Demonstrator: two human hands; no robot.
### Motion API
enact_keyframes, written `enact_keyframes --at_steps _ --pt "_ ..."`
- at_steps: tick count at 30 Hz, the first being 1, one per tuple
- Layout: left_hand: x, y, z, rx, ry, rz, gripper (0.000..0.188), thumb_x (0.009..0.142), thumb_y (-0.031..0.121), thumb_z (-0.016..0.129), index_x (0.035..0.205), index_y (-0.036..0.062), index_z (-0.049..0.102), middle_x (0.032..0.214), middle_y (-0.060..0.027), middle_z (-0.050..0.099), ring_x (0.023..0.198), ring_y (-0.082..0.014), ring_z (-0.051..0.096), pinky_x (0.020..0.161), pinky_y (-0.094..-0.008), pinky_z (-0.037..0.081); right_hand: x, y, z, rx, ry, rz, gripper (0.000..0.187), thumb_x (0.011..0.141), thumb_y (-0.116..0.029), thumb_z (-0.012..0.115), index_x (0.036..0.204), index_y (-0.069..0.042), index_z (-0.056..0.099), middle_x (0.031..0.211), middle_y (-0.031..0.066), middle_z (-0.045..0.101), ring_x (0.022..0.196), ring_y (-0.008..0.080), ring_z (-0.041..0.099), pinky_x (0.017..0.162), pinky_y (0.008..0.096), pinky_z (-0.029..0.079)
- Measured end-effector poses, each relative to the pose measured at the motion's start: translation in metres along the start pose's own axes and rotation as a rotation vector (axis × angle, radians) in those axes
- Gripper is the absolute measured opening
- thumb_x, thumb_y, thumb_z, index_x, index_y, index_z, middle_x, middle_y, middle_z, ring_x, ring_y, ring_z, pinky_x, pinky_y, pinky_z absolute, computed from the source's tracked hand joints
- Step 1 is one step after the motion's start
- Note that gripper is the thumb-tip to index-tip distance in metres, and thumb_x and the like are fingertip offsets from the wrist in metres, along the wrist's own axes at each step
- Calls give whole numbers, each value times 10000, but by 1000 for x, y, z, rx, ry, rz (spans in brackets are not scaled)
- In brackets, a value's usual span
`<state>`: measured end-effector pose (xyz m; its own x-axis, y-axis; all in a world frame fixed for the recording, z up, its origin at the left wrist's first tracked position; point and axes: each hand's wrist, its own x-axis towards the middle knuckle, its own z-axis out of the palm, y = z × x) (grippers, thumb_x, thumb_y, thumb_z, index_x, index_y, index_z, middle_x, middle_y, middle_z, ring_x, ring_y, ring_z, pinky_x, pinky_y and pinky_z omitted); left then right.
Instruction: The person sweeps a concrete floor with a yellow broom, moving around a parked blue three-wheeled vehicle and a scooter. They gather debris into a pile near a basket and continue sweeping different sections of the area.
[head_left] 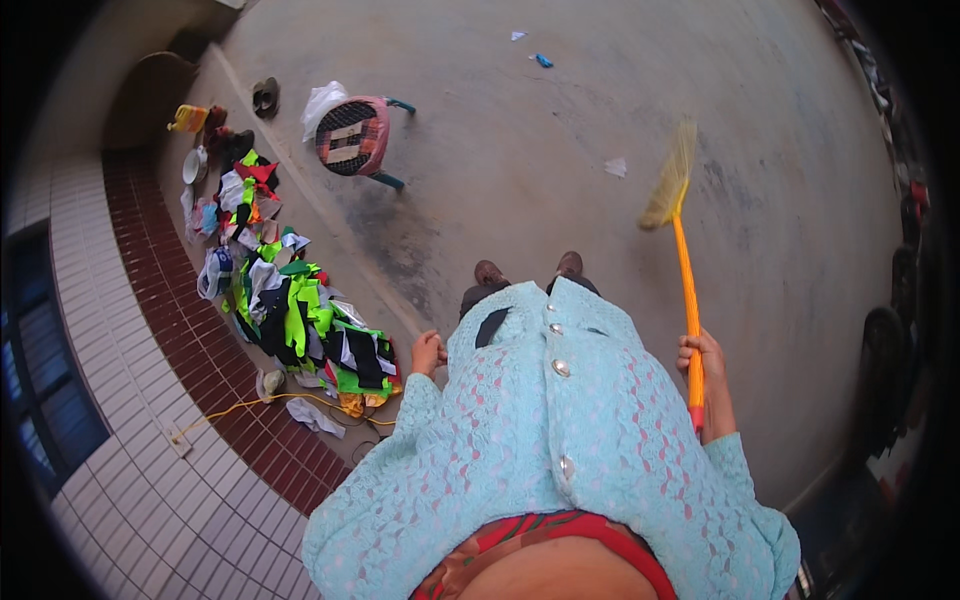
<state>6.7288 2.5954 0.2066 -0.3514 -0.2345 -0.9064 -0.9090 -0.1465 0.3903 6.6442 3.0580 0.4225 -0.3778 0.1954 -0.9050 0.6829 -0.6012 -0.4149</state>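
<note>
My right hand (704, 356) is closed around the orange handle of a broom (685, 265), close to its red end. The broom slants away from me, and its pale yellow bristles (668, 180) touch or hover just over the concrete; I cannot tell which. At my left side hangs my left hand (428, 353), its fingers curled in with nothing showing in them. It is nearest to a long heap of cloth scraps (300, 310) in neon green, black, white and red, lying along the wall.
A round stool (352, 137) with a patterned seat stands ahead on the left, a white plastic bag (322, 108) beside it. Small litter (616, 167) dots the floor. A yellow cable (235, 408) runs from the tiled wall. Dark shoes (265, 98) and a yellow jug (188, 118) sit farther off.
</note>
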Motion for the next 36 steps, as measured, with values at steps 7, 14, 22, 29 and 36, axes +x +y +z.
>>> enact_keyframes --at_steps 7,14,22,29,36 --pt "-16 11 -14 66 38 36 330 767 159 451 1074 37 447 636 -36 475 428 -133 481 419 -280 452 112 27 -48 505 -143 201 75 719 -26 429 665 -14 379 555 40 388 435 102 404 394 181 385" --pt "-29 -38 -52 27 106 182 318 751 152 483 1033 3 490 614 -48 511 469 -128 487 434 -243 410 203 31 55 442 -442 230 72 685 -22 422 643 -7 366 528 43 371 422 126 411 400 195 403" --pt "-12 -58 -59 -8 176 157 322 732 129 480 1019 -17 500 630 -63 523 487 -122 496 465 -232 413 250 -50 162 884 -834 244 95 660 29 415 737 22 359 596 51 386 468 115 415 438 205 398" --pt "-47 -16 -30 56 247 106 322 747 127 465 1044 1 476 624 -62 496 424 -146 484 408 -268 424 208 -59 99 830 -987 113 109 724 -2 449 793 12 366 672 50 387 544 95 435 489 216 391" --pt "-22 12 2 129 70 142 322 765 152 459 1064 32 455 640 -54 490 423 -150 484 422 -289 442 82 -47 7 656 -669 -39 147 758 -31 439 861 21 347 727 56 387 552 72 460 450 200 418"
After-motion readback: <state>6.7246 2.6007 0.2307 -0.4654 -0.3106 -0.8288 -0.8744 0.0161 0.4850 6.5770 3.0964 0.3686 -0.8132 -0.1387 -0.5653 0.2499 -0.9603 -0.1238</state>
